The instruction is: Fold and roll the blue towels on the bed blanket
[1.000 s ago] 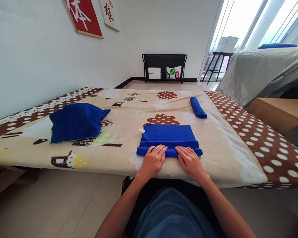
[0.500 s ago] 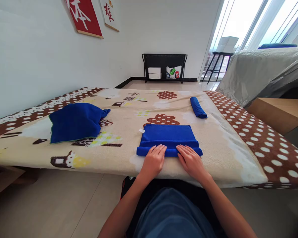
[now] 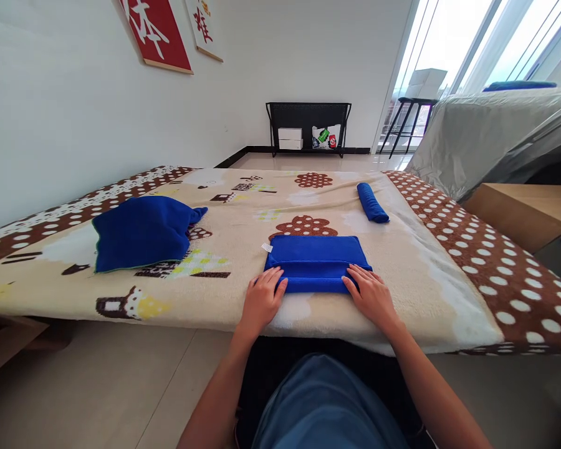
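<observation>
A folded blue towel (image 3: 315,259) lies flat near the front edge of the patterned blanket (image 3: 243,212), its near edge rolled up into a thick band. My left hand (image 3: 262,298) grips the roll's left end, fingers curled over it. My right hand (image 3: 373,295) holds the right end the same way. A small white tag sticks out at the towel's far left corner.
A loose pile of blue towels (image 3: 140,231) sits to the left on the blanket. A tightly rolled blue towel (image 3: 372,202) lies at the far right. A wooden table (image 3: 523,209) and a grey-covered piece of furniture (image 3: 486,134) stand to the right; a black rack (image 3: 308,128) is at the far wall.
My hands moved apart from the middle of the roll to its two ends, and the rolled edge has advanced a little further away over the towel.
</observation>
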Demonstrator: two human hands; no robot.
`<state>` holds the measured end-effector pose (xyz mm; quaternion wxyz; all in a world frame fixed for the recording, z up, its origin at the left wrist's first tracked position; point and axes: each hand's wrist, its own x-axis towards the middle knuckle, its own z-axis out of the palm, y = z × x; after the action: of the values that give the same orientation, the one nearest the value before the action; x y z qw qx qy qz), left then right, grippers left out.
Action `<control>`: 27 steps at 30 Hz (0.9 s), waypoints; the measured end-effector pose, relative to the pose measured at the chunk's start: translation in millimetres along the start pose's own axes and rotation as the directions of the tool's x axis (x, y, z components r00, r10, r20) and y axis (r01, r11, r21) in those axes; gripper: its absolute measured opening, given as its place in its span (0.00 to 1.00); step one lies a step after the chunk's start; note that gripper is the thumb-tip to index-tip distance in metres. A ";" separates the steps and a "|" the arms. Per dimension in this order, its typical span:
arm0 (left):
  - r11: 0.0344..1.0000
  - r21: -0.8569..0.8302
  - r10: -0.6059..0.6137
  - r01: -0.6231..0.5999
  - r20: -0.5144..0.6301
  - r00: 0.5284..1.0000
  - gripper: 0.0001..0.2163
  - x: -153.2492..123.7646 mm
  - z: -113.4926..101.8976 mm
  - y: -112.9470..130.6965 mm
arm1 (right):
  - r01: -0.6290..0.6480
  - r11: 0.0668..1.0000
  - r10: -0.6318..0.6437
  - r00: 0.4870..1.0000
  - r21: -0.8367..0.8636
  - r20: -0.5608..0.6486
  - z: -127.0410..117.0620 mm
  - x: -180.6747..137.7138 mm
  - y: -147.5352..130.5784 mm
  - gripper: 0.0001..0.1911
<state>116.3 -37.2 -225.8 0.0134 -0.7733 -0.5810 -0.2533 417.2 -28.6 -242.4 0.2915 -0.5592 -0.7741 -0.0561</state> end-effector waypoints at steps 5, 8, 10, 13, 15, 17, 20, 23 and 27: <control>0.993 0.085 -0.075 0.081 -0.071 0.995 0.17 -9.5 -4.1 -3.1 | -0.037 0.997 0.033 0.998 -0.071 -0.057 -7.1 -11.0 0.6 0.19; 0.992 0.101 -0.060 0.069 -0.085 0.995 0.17 -7.4 -0.7 17.0 | 0.009 0.998 -0.012 0.999 -0.070 -0.050 -6.5 -9.2 -10.2 0.17; 0.998 0.055 0.034 -0.033 -0.023 0.999 0.19 -2.1 4.6 35.0 | 0.084 0.996 -0.084 0.996 -0.026 -0.002 -3.6 -4.0 -19.6 0.18; 0.980 -0.041 0.197 -0.194 0.074 0.978 0.19 8.7 15.3 60.9 | 0.188 0.981 -0.192 0.979 0.050 0.074 2.8 6.6 -32.6 0.20; 0.976 -0.050 0.216 -0.212 0.086 0.973 0.19 14.8 21.7 72.0 | 0.196 0.978 -0.202 0.975 0.064 0.095 6.7 12.3 -38.0 0.20; 0.984 -0.023 0.179 -0.178 0.073 0.981 0.20 18.3 25.1 74.6 | 0.159 0.986 -0.163 0.983 0.052 0.087 8.6 14.7 -38.5 0.21; 0.994 0.026 0.104 -0.105 0.046 0.994 0.21 17.6 22.9 61.8 | 0.066 0.998 -0.066 0.997 0.016 0.049 6.7 11.9 -28.0 0.21; 0.997 0.072 0.020 -0.021 0.015 1.000 0.21 12.1 14.7 37.0 | -0.043 0.999 0.043 0.999 -0.020 0.012 1.0 3.7 -7.3 0.21; 0.994 0.094 -0.048 0.048 -0.004 0.999 0.21 3.4 3.9 9.2 | -0.098 0.992 0.096 0.995 -0.075 -0.022 -5.5 -7.9 14.9 0.19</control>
<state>126.8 -35.9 -225.3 0.0441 -0.7574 -0.6107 -0.2266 434.3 -32.0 -245.5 0.2795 -0.6062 -0.7406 -0.0765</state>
